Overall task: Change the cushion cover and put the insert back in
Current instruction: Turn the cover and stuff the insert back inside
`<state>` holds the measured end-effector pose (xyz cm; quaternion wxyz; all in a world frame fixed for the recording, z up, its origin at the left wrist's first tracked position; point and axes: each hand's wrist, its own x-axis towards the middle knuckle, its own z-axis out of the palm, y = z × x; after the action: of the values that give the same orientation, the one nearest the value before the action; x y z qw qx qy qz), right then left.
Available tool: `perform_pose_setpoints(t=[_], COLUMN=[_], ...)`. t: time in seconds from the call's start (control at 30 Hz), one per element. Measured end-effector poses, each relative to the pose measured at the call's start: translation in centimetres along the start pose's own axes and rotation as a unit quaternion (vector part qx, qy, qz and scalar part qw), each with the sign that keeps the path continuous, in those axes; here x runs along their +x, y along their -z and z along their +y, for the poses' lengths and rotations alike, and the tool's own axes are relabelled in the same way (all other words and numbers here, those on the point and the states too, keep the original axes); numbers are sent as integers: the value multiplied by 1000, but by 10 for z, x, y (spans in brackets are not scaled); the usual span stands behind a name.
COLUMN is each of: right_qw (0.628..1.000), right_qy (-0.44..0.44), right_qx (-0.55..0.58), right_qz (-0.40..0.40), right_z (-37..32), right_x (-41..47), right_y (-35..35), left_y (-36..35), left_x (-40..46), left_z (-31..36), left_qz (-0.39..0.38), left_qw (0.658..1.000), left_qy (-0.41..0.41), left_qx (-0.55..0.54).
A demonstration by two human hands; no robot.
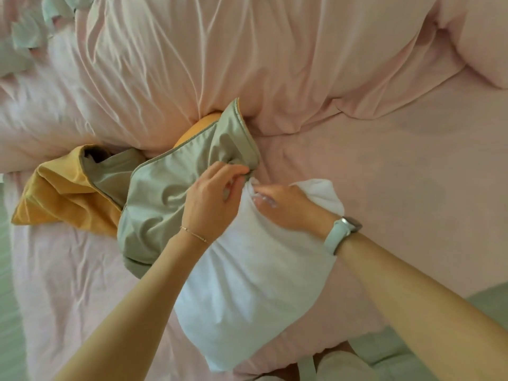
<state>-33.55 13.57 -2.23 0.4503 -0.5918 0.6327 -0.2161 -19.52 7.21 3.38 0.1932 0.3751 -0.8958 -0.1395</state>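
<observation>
A white cushion insert (247, 284) lies on the pink bed, its far end partly inside a sage-green cover (165, 193). My left hand (211, 199) pinches the edge of the green cover's opening beside the insert. My right hand (283, 204), with a pale watch at the wrist, grips the insert's far corner, its fingertips pressed into the white fabric. A mustard-yellow cover (63, 196) with a green lining lies crumpled to the left, partly under the green one.
A rumpled pink duvet (220, 64) is heaped across the far side of the bed. A pink pillow (481, 37) sits at the top right. Flat pink sheet (398, 174) stretches to the right. Green fabric (489, 306) shows at the lower right.
</observation>
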Motion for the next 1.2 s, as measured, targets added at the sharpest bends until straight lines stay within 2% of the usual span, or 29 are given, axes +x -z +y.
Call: perform_pose_setpoints(t=[0.07,0.1,0.13,0.2,0.27,0.33,0.4,0.47,0.6,0.67,0.77,0.87,0.9,0.93,1.0,1.07,1.1,1.17,1.2], right_qw=[999,998,998,997,997,992,984,977,962,960,981,991,992,994,995,981,973,962,959], right_qy=[45,58,66,62,19,-22,-45,-18,95,143,116,4,-14,-22,-15,20,41,90,99], right_qx=[7,2,-9,-40,-41,9,42,63,29,-7,-75,-135,-126,-109,-82,-125,-158,-226,-255], right_qz=[21,18,3,-2,57,126,166,201,253,240,138,-9,-26,-18,60,146,162,126,75], right_z=[-25,-34,-40,-50,-55,-63,-75,-98,-162,-185,-193,-172,-165,-159,-146,-132,-125,-111,-101], right_x=[-16,-21,-25,-31,-34,-34,-32,-33,-50,-64,-82,-87,-88,-89,-89,-88,-87,-82,-79], right_y=[-8,-10,-14,-23,-26,-17,4,32,93,110,105,79,70,64,52,38,28,5,-9], left_y=[11,15,18,28,37,47,59,78,136,155,153,119,107,96,79,64,57,42,35], left_x=[4,10,17,34,46,50,52,55,62,56,31,-9,-25,-41,-71,-100,-113,-137,-146], left_z=[5,2,-2,-11,-17,-10,6,20,33,33,20,5,4,4,7,7,6,6,8], left_qz=[-26,-41,-68,-187,-275,-242,-154,-56,145,196,176,56,17,-4,-6,6,9,15,26], left_qw=[991,981,971,946,918,937,968,981,958,941,942,944,943,942,934,916,906,894,890], left_qy=[-132,-178,-190,-110,19,78,133,184,202,203,234,309,325,334,355,399,422,445,448], left_qx=[25,70,128,240,285,240,144,31,-140,-185,-162,-99,-65,-40,-34,-41,-40,-47,-76])
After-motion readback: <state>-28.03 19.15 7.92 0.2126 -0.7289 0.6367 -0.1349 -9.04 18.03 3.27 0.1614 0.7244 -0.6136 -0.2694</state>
